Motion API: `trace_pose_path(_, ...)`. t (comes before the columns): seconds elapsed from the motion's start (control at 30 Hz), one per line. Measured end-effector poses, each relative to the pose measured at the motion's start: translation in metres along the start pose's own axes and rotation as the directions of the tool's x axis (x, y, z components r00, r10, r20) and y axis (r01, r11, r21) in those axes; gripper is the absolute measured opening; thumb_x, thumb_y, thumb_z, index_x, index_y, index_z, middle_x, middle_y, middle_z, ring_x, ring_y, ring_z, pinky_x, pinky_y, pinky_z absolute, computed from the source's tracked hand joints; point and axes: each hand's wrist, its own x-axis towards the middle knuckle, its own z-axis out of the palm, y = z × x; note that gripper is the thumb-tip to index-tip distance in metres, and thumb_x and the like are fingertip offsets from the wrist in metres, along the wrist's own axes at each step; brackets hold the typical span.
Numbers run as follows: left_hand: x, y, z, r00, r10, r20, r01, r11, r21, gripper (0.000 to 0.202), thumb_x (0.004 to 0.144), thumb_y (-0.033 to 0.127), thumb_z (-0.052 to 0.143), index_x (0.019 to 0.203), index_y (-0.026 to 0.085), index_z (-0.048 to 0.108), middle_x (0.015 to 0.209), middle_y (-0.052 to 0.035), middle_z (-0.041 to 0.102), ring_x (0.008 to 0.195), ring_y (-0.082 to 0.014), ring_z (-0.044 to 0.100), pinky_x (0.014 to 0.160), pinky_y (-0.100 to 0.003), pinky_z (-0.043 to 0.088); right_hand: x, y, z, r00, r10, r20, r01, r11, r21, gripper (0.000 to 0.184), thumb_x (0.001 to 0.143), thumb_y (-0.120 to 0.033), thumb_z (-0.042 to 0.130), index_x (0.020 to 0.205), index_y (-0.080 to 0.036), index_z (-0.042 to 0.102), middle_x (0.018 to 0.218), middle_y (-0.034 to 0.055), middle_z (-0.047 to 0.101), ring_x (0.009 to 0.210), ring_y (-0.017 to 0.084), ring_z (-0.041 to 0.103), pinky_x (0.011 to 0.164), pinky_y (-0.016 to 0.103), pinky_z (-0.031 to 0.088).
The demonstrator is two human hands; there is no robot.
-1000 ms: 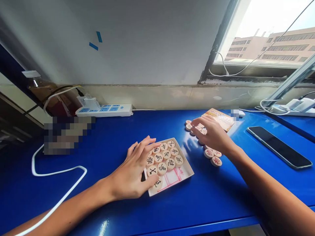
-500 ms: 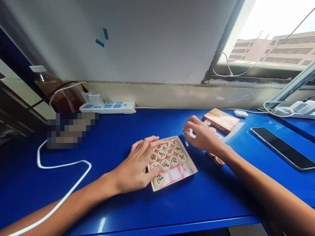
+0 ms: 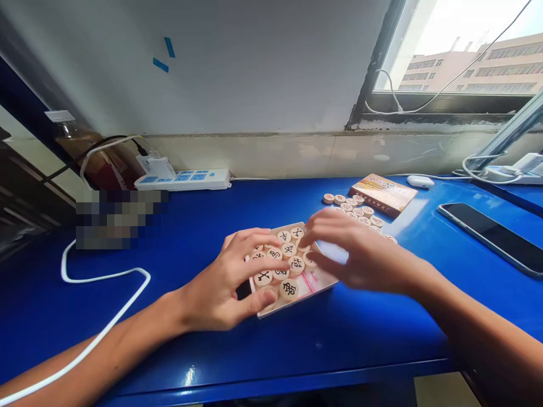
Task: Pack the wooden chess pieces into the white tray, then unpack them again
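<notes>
Round wooden Chinese chess discs (image 3: 288, 265) with black characters crowd a shallow white cardboard tray (image 3: 271, 310) mid-way along the glossy blue metal worktop (image 3: 373, 345). The left hand (image 3: 224, 277) spreads wide, fingertips on the discs. The blurred right hand (image 3: 360, 251) splays over the tray's far corner, its hold impossible to tell. Red-marked discs (image 3: 345, 204) lie beyond, beside a printed cardboard box (image 3: 384, 195).
</notes>
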Motion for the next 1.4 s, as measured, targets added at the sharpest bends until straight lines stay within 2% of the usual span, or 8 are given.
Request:
trace_pose_path(0.1,-0.001,0.004,-0.001,0.996,0.058,0.068,-0.061,0.997,0.047,0.036,0.085,0.049,0.057,0.119,0.037,0.062,0.138,-0.0017,0.045,0.130,-0.0340,0.032,0.108,-0.052,0.023,0.007,0.047,-0.005,0.965,0.196,-0.175,-0.234,0.944,-0.233,0.014,0.087,-0.023,0.051,0.093,-0.018,0.063,0.094,0.0068,0.065,0.096,0.022,0.054,0.083,0.033,0.042)
trace_pose_path(0.3,-0.002,0.004,-0.003,0.998,0.032,0.054,-0.035,0.998,0.061,0.028,0.086,0.049,0.056,0.111,0.040,0.067,0.136,0.0004,0.050,0.130,-0.0338,0.032,0.106,-0.055,0.023,0.020,0.100,0.007,0.877,0.478,-0.049,-0.435,0.747,-0.503,0.024,0.085,-0.036,0.054,0.095,-0.017,0.065,0.095,0.0105,0.063,0.088,0.025,0.056,0.073,0.033,0.039)
trace_pose_path(0.43,-0.001,0.004,-0.005,0.998,0.012,0.064,-0.014,1.000,0.024,0.029,0.086,0.050,0.055,0.108,0.037,0.069,0.133,-0.0003,0.052,0.129,-0.0333,0.032,0.107,-0.053,0.026,0.014,0.099,0.011,0.867,0.490,-0.095,-0.462,0.715,-0.524,0.022,0.085,-0.035,0.053,0.092,-0.017,0.062,0.098,0.0113,0.060,0.086,0.024,0.054,0.071,0.032,0.036)
trace_pose_path(0.63,-0.003,0.003,-0.004,0.996,0.041,0.084,-0.044,0.999,0.031,0.031,0.084,0.048,0.059,0.112,0.036,0.067,0.130,-0.0020,0.053,0.128,-0.0325,0.034,0.106,-0.050,0.028,-0.003,0.084,0.000,0.908,0.417,0.032,-0.349,0.797,-0.494,0.016,0.080,-0.017,0.055,0.096,-0.018,0.059,0.095,0.0071,0.062,0.088,0.023,0.052,0.070,0.031,0.034)
trace_pose_path(0.87,-0.006,0.003,-0.002,0.996,0.074,0.046,-0.075,0.997,0.002,0.032,0.089,0.050,0.052,0.110,0.030,0.065,0.128,-0.0044,0.051,0.125,-0.0292,0.037,0.106,-0.045,0.029,-0.002,0.002,-0.008,0.979,0.114,0.168,-0.108,0.993,-0.042,0.011,0.082,-0.025,0.062,0.091,-0.022,0.057,0.088,0.0015,0.059,0.085,0.016,0.053,0.070,0.026,0.041)
trace_pose_path(1.0,-0.005,0.003,-0.002,0.998,0.047,0.047,-0.047,0.999,-0.008,0.038,0.091,0.055,0.044,0.115,0.029,0.061,0.128,-0.0054,0.050,0.125,-0.0288,0.036,0.106,-0.045,0.028,-0.005,-0.023,-0.007,0.971,-0.014,0.237,0.026,0.998,-0.049,0.009,0.084,-0.029,0.063,0.083,-0.022,0.057,0.087,0.0028,0.060,0.091,0.019,0.052,0.075,0.030,0.042)
trace_pose_path(1.23,0.008,0.008,0.006,0.992,0.081,0.092,-0.095,0.984,0.154,0.057,0.090,0.069,0.030,0.137,0.040,0.044,0.145,-0.0043,0.038,0.131,-0.0351,0.031,0.108,-0.058,0.004,-0.014,0.034,-0.038,0.978,0.207,0.002,-0.201,0.953,-0.226,0.015,0.091,-0.029,0.047,0.092,-0.021,0.060,0.093,0.0051,0.061,0.090,0.019,0.055,0.079,0.034,0.041)
trace_pose_path(1.4,0.007,0.013,0.009,0.988,0.113,0.101,-0.129,0.977,0.169,0.059,0.089,0.073,0.024,0.130,0.041,0.051,0.143,-0.0029,0.041,0.131,-0.0339,0.031,0.108,-0.057,0.000,-0.024,0.065,-0.052,0.819,0.530,0.220,-0.470,0.840,-0.271,0.016,0.082,-0.033,0.056,0.093,-0.021,0.059,0.089,0.0042,0.063,0.076,0.018,0.057,0.064,0.030,0.041)
